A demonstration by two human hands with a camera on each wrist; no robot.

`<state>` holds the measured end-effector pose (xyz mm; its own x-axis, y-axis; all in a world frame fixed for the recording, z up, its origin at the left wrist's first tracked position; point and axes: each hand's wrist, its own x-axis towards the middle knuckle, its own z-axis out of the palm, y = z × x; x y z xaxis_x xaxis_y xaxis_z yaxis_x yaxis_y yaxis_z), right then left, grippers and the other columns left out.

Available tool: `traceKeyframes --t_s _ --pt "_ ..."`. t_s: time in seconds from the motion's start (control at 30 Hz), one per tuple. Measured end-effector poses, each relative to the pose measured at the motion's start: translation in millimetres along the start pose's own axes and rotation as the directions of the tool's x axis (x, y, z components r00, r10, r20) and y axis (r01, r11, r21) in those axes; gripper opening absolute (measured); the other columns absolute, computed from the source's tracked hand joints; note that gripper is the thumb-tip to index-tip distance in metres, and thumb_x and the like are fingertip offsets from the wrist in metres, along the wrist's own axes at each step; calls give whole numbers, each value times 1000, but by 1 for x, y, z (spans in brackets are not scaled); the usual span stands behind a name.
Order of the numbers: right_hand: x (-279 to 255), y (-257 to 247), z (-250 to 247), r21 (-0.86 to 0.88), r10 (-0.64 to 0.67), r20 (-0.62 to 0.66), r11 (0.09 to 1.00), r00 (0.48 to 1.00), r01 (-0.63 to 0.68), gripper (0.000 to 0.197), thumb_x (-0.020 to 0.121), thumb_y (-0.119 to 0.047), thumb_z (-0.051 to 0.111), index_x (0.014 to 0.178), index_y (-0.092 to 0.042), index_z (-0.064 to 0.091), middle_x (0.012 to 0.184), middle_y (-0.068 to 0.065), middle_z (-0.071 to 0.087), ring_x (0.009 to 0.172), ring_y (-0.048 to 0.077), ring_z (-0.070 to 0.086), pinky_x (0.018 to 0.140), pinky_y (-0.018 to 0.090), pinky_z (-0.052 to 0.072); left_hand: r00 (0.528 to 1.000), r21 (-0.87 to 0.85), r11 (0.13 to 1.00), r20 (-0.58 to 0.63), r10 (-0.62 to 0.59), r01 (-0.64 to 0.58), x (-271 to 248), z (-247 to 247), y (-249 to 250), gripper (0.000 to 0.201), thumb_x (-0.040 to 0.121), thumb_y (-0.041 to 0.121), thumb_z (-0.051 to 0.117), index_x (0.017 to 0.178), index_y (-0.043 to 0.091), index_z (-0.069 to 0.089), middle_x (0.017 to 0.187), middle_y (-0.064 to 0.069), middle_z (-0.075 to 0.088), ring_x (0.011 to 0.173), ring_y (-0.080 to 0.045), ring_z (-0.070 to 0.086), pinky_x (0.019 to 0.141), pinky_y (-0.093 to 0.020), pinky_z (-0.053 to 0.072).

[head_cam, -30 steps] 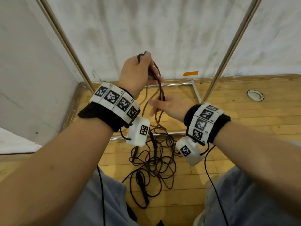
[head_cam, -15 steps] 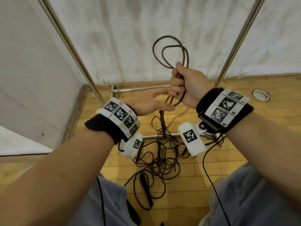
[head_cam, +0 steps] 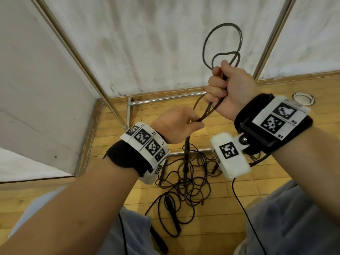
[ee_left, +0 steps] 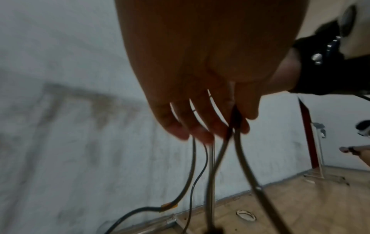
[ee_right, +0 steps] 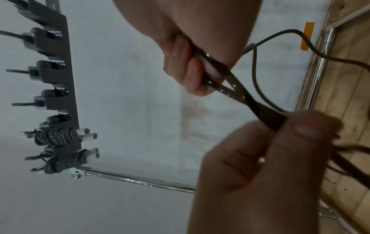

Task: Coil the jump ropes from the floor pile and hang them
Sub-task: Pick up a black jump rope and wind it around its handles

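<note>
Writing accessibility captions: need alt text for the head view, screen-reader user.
Right hand grips a bundle of dark jump rope, loops standing above the fist, while the left hand pinches the strands just below. More rope lies in a tangled pile on the wooden floor, beside a metal rack frame.

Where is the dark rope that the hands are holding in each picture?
Head: the thin dark jump rope loops above the right hand, upper middle.
Left wrist: strands hang below the left hand, centre.
Right wrist: it runs between both hands, centre right.
Shared landmark: the orange tape on the white wall, also in the left wrist view.
</note>
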<state>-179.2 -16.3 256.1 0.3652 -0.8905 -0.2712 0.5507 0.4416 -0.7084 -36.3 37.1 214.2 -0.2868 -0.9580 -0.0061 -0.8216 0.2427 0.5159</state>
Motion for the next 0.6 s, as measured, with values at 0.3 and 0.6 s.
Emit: traceKeyframes --t_s 0.3,0.6 --pt "1 5 -12 -647 63 163 760 985 58 37 79 -30 64 107 -8 56 112 2 57 104 17 54 97 39 39 937 -451 881 -228 -265 140 5 -27 -13 23 92 26 61 72 17 69 63 5 70 54 -4 62 55 -19 50" --pt "-11 68 -6 -935 80 202 312 976 168 25 100 -23 38 78 -17 49 69 4 57 69 26 58 75 42 50 815 -666 742 -390 -429 72 7 -35 -10 28 92 31 61 72 10 60 62 1 68 51 -11 64 50 -22 50"
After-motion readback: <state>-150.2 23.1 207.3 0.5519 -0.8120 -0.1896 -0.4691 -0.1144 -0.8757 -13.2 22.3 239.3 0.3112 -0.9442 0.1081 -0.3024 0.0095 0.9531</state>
